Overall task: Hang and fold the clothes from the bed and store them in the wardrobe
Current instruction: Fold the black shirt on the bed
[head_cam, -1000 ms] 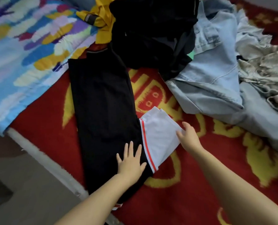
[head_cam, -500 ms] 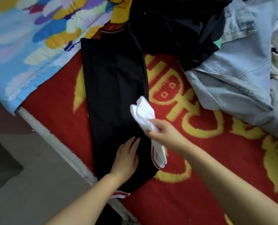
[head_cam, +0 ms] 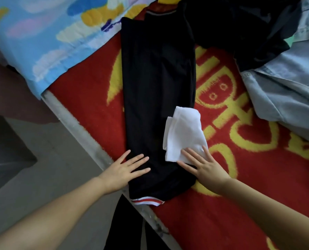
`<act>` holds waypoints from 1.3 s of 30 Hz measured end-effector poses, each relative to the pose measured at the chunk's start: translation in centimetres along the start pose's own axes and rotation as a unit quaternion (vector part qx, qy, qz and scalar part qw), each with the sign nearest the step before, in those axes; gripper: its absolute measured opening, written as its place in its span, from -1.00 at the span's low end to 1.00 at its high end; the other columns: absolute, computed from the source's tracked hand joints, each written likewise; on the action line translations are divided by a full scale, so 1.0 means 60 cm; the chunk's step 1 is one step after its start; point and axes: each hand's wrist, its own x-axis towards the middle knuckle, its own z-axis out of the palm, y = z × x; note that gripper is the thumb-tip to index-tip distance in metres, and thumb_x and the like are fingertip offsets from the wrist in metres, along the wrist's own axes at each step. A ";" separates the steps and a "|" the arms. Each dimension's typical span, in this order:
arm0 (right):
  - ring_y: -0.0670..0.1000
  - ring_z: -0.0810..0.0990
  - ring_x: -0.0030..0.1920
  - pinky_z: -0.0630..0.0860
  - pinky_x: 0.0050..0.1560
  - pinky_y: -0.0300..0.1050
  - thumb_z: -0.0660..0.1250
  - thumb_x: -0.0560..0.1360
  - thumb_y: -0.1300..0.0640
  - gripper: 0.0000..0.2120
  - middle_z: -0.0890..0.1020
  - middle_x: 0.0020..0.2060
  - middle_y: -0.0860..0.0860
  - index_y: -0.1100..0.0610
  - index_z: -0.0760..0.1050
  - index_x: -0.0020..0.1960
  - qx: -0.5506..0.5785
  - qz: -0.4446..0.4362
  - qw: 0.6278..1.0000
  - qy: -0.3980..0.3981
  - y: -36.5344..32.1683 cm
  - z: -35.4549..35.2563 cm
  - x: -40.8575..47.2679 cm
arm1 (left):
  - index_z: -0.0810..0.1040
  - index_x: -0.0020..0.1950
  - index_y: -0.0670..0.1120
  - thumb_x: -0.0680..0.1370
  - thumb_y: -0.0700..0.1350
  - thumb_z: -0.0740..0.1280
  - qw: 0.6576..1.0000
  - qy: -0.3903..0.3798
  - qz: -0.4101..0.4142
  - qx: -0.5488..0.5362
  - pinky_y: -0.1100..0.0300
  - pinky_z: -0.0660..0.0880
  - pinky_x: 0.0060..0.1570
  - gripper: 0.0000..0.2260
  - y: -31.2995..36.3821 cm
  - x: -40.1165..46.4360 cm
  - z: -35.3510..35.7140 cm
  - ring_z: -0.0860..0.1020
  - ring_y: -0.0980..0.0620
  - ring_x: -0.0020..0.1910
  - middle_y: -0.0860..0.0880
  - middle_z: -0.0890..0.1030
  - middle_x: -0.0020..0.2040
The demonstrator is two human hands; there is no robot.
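Right, bed w/ a red blanket (head_cam: 195,222) patterned in yellow, a blue painted-look sheet (head_cam: 33,38) at its far left corner, grey floor (head_cam: 47,168) beside it. Both hands flat, fingers straight & spread, gripping nothing: left hand (head_cam: 124,168) presses the near end of the long black garment (head_cam: 157,83); right hand (head_cam: 204,166) rests on the folded-over white sleeve (head_cam: 184,134) lying on that garment's right edge. Dark clothes pile (head_cam: 240,24) & pale denim (head_cam: 285,83) sit far right, unfolded.
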 end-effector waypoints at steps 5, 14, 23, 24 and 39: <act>0.10 -0.14 0.56 -0.32 0.46 0.14 0.13 0.63 0.11 -0.46 0.02 0.56 0.02 -0.14 0.06 0.54 0.102 0.015 0.992 -0.076 -0.004 -0.019 0.020 | 0.18 0.52 0.14 0.49 -0.19 0.25 0.987 -0.056 0.014 -0.149 -0.04 -0.17 0.52 -0.37 -0.014 0.001 0.002 -0.23 0.08 0.51 0.05 -0.11 0.55; -0.15 0.36 0.36 0.15 0.40 -0.24 0.12 0.58 0.25 -0.55 0.45 0.33 -0.19 -0.07 0.37 0.42 0.327 0.012 0.935 -0.136 0.053 -0.131 0.008 | 0.41 0.42 0.01 0.64 -0.19 0.11 0.870 -0.053 -0.138 -0.470 0.23 -0.12 0.46 -0.64 -0.020 0.020 -0.055 0.09 0.22 0.48 0.06 0.29 0.48; 0.02 0.56 -0.07 0.41 -0.21 -0.25 0.24 0.53 0.27 -0.75 0.60 -0.10 -0.04 0.06 0.52 0.15 0.408 0.239 0.876 0.097 0.222 -0.235 0.164 | 0.60 -0.04 -0.10 0.65 -0.08 0.17 0.492 0.233 -0.415 -0.729 0.16 0.50 0.01 -0.77 -0.200 0.132 -0.150 0.60 0.09 -0.05 -0.03 0.65 -0.04; 0.03 0.55 -0.11 0.41 -0.24 -0.20 0.22 0.54 0.25 -0.75 0.61 -0.08 0.00 0.06 0.53 0.16 0.374 0.255 0.885 0.110 0.229 -0.234 0.189 | 0.59 0.04 -0.13 0.65 -0.04 0.17 0.510 0.220 -0.427 -0.714 0.11 0.49 0.12 -0.75 -0.215 0.148 -0.144 0.59 0.02 0.06 -0.06 0.64 0.05; 0.28 -0.14 0.52 -0.08 0.31 0.57 0.36 0.35 0.11 -0.03 -0.04 0.55 0.19 -0.07 -0.18 0.55 -0.003 0.136 0.991 0.011 0.079 -0.140 0.153 | -0.35 0.52 -0.01 0.41 0.20 0.31 0.983 0.039 -0.151 -0.100 -0.30 -0.12 0.43 -0.02 -0.095 0.168 -0.083 -0.24 -0.18 0.53 -0.23 -0.33 0.51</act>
